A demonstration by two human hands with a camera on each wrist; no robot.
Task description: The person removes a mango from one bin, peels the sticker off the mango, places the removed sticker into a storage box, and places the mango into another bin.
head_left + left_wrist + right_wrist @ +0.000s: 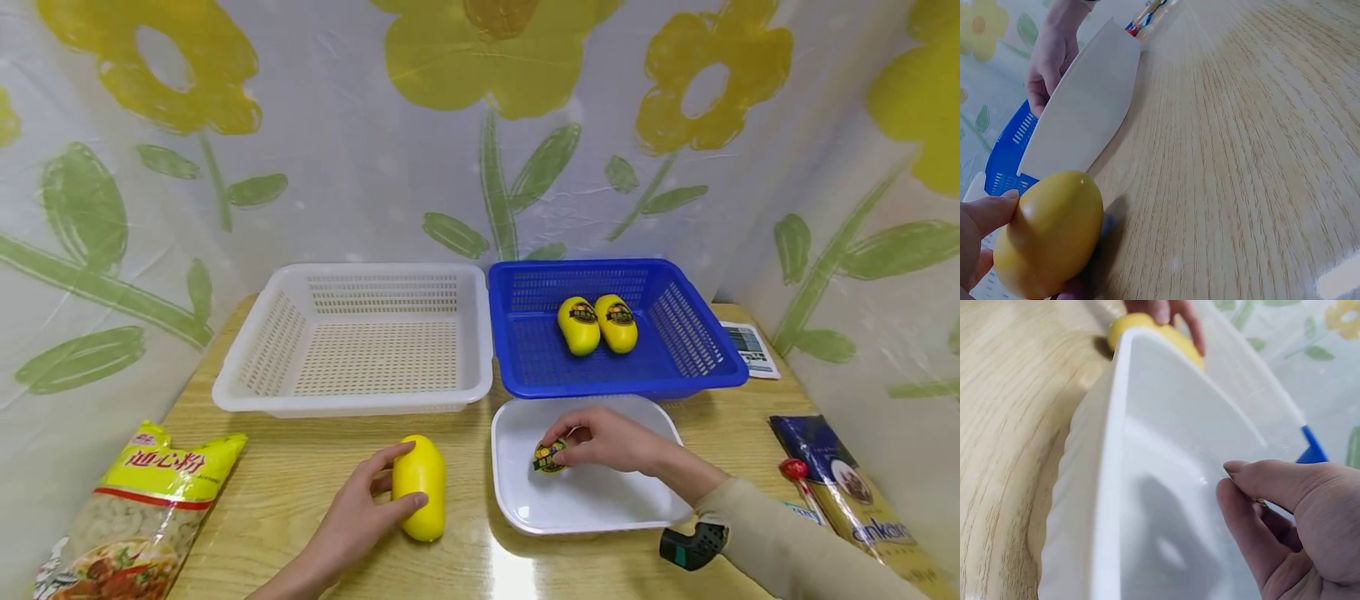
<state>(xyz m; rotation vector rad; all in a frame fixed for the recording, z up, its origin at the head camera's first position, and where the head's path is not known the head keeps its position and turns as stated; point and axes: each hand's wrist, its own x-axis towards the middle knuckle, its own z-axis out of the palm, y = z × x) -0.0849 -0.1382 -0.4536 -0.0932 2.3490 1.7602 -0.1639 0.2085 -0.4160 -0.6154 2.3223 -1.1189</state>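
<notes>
A plain yellow mango (424,490) rests on the wooden table, gripped between the thumb and fingers of my left hand (358,510). In the left wrist view the same mango (1054,234) shows no label on its visible side. Over the white tray (516,505), my right hand (611,440) pinches a small black-and-yellow oval sticker (550,457). From the right wrist, thumb and forefinger of that hand (1310,515) meet at their tips, and only a sliver of the sticker shows. Two mangoes with similar labels (597,325) lie in the blue basket (525,362).
A white basket (375,402) stands behind the left hand, beside the blue one. At the left edge lies a bag of pasta (138,517). On the right are a dark blue and gold packet (847,492), a red spoon (797,471) and a printed card (752,350).
</notes>
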